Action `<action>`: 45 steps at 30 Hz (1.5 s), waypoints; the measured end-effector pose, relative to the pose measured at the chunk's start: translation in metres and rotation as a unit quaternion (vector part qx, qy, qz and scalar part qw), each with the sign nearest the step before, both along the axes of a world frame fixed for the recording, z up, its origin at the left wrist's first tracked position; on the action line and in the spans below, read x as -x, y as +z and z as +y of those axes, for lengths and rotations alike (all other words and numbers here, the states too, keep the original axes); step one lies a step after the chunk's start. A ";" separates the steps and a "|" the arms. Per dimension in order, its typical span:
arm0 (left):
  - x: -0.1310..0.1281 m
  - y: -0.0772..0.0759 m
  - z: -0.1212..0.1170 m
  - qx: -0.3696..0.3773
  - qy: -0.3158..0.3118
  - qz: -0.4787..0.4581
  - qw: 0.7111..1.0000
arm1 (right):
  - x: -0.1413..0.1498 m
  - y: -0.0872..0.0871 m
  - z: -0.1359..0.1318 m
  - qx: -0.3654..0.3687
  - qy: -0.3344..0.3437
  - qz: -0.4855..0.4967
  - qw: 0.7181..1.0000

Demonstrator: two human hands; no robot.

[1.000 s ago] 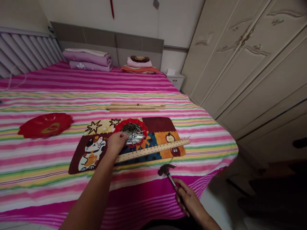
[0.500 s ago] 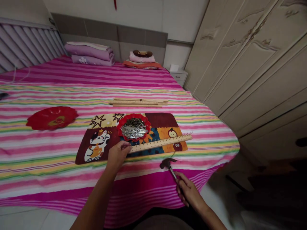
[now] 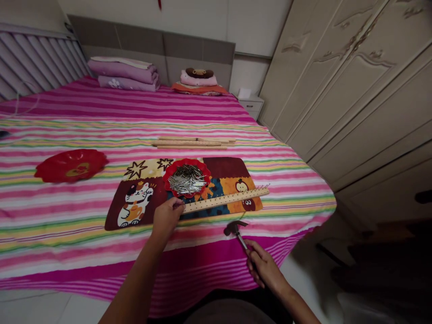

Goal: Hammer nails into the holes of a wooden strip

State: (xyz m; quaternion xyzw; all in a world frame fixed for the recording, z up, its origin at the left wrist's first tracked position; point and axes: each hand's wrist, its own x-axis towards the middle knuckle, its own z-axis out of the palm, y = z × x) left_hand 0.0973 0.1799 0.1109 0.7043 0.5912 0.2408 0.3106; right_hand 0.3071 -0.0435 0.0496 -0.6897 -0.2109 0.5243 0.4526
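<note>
My left hand (image 3: 168,217) is closed at the left end of a pale wooden strip (image 3: 216,202). Nails stand in a row along the strip, and at its right end they lean outward. Beneath the strip lies a patterned mat (image 3: 224,170) with a cartoon cat on it. A red scalloped bowl (image 3: 166,181) full of loose nails (image 3: 187,180) sits on the mat, just beyond my left hand. My right hand (image 3: 265,265) is wrapped around the handle of a claw hammer (image 3: 235,228), whose head is low over the bed, nearer me than the strip.
A red plate (image 3: 70,166) lies at the left on the striped bedspread (image 3: 60,216). More wooden strips (image 3: 194,143) lie beyond the mat. Folded purple bedding (image 3: 124,74) and a smaller folded pile (image 3: 199,83) rest by the headboard. A wardrobe (image 3: 354,81) stands at the right.
The view has shifted very slightly. Both hands, the wooden strip and the hammer stay practically where they were.
</note>
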 end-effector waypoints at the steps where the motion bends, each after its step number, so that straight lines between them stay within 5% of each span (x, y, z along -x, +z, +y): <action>1: 0.000 -0.001 0.000 -0.012 -0.002 0.003 1.000 | 0.001 0.001 -0.001 0.001 0.001 -0.004 1.000; 5: 0.001 -0.005 0.000 -0.038 -0.008 0.012 0.999 | 0.010 0.013 0.000 -0.010 0.014 -0.028 0.999; 9: 0.002 -0.006 0.000 -0.028 -0.016 0.008 0.999 | 0.024 0.046 0.021 -0.075 0.088 -0.071 0.991; 15: 0.002 -0.009 -0.001 -0.046 -0.018 0.001 0.999 | 0.049 0.102 0.081 -0.210 0.182 -0.216 0.936; 19: 0.000 -0.011 -0.002 -0.053 -0.024 0.004 0.998 | 0.061 0.113 0.110 -0.247 0.231 -0.314 0.887; 23: 0.001 -0.013 -0.002 -0.066 -0.033 0.023 0.997 | 0.065 0.110 0.116 -0.231 0.255 -0.336 0.877; 29: 0.001 -0.014 -0.001 -0.059 -0.031 0.020 0.998 | 0.048 0.098 0.070 -0.187 0.225 -0.224 0.930; 34: 0.005 -0.003 0.001 -0.025 -0.039 0.029 0.998 | 0.016 0.055 0.019 -0.081 0.169 -0.147 0.971; 39: 0.002 0.014 0.022 -0.132 0.013 0.133 0.982 | 0.001 0.009 -0.004 -0.039 0.040 -0.087 0.995; 45: -0.021 0.023 0.047 -0.121 0.041 0.313 0.941 | 0.000 -0.005 -0.003 -0.003 0.006 -0.019 1.000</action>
